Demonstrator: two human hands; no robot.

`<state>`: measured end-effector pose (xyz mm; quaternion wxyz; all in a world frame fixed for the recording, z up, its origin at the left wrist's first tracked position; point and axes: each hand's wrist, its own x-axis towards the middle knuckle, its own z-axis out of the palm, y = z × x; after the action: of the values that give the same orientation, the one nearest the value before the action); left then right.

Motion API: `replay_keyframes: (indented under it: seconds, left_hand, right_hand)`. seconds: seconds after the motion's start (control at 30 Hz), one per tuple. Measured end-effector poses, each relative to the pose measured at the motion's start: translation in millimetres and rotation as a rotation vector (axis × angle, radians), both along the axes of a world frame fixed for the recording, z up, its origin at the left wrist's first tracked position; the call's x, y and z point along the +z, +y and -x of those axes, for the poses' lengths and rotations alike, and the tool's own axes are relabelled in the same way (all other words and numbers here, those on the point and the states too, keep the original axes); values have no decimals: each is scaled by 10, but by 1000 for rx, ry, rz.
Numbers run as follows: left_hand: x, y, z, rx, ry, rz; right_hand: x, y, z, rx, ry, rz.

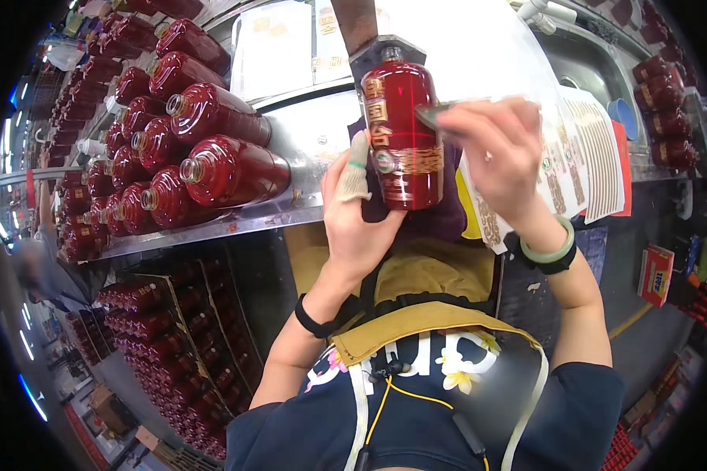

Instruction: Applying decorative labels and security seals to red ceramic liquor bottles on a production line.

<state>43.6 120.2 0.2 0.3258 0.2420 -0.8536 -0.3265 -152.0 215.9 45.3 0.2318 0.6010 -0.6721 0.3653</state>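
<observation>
A dark red glass bottle with gold characters and a gold patterned band lies on a purple cloth, its neck at a metal holder. A thin bright red line runs along the bottle. My left hand grips the bottle's lower left side; fabric covers are on some fingers. Pinched in my right hand is a small dark flat piece, its tip at the bottle's right side. Motion blurs those fingers, and the piece's kind cannot be made out. Patterned decal sheets lie beside my right hand.
Several undecorated red bottles lie stacked on the metal table at the left. White sheets are at the back. On the right are a sink, a blue cup and decorated bottles. More bottles fill racks lower left.
</observation>
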Motion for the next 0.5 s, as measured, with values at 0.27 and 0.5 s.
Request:
replay_keyframes:
  seconds: [0.27, 0.5]
  left_hand:
    - [-69, -108, -34, -58, -28, 97]
    - [-97, -109, -103, -175, 0, -225]
  right_hand:
    - [-15, 2, -98, 46, -166, -40]
    - [16, 143, -388, 372, -180, -197]
